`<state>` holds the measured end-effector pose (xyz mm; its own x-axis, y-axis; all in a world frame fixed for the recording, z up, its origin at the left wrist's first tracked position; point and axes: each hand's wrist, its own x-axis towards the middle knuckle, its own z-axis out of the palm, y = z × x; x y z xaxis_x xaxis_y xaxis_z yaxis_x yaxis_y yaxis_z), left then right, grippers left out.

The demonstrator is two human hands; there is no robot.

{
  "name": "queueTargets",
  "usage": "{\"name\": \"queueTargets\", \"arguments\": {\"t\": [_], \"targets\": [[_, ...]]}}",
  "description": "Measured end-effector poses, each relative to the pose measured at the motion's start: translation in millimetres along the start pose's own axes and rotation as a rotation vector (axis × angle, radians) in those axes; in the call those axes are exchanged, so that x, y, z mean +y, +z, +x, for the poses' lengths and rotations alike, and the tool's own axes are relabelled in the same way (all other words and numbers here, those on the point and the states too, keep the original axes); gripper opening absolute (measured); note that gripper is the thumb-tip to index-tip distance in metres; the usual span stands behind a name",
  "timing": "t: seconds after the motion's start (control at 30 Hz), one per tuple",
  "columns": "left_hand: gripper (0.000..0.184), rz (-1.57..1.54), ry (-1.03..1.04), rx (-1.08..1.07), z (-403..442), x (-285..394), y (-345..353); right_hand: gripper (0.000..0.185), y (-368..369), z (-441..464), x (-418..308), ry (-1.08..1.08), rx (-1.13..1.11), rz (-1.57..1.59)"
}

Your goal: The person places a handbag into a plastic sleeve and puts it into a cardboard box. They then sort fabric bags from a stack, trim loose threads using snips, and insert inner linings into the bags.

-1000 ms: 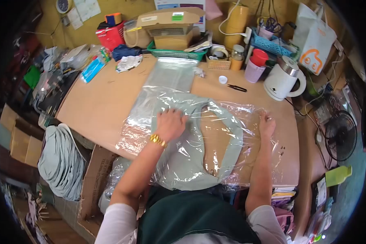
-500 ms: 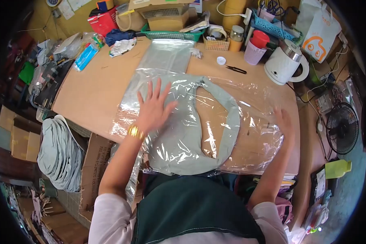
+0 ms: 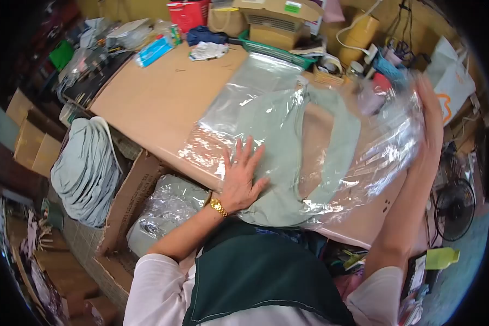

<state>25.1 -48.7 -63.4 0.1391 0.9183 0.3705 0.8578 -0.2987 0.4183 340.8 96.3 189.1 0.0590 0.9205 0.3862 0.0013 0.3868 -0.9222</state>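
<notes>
A grey-green cloth piece (image 3: 277,141) with a wide opening lies inside a clear plastic bag on the table. My left hand (image 3: 243,176), with a gold watch at the wrist, presses flat on the cloth's left part, fingers spread. Raised at the right is my right hand (image 3: 426,103), blurred, at the lifted right end of the clear plastic (image 3: 388,146); its grip is too smeared to read. More clear plastic (image 3: 261,81) lies flat behind the cloth.
A cardboard box (image 3: 126,204) with plastic-wrapped items stands below the table's left front edge. Folded grey cloths (image 3: 87,168) are farther left. Along the back are a green basket (image 3: 274,51), a navy cloth (image 3: 206,36) and cups; a fan (image 3: 454,209) stands right.
The right hand has risen up and right, and the plastic's right end has lifted off the table. My left hand has moved nearer the front edge onto the cloth. The view has turned.
</notes>
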Motion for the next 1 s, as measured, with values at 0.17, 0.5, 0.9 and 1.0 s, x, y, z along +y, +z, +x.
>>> {"name": "queueTargets", "arguments": {"t": [0.17, 0.5, 0.9, 1.0], "targets": [[0.069, -0.851, -0.544, 0.495, -53.9, -2.7, 16.9, 0.036, 86.0, 116.2, -18.0, -0.326, -0.306, -0.565], [0.037, -1.989, -0.805, 0.322, -48.4, -28.7, -79.0, 0.041, -105.1, 159.7, 15.5, -0.155, 0.018, -0.93], [0.062, 0.353, -0.157, 0.234, 2.5, -45.6, -78.0, 0.021, -94.7, -127.1, 245.6, 0.472, -0.075, -0.492], [0.071, 0.224, -0.339, -0.188, 7.0, -86.0, -37.3, 0.036, -113.3, -130.9, 222.2, 0.487, 0.117, -0.309]]}}
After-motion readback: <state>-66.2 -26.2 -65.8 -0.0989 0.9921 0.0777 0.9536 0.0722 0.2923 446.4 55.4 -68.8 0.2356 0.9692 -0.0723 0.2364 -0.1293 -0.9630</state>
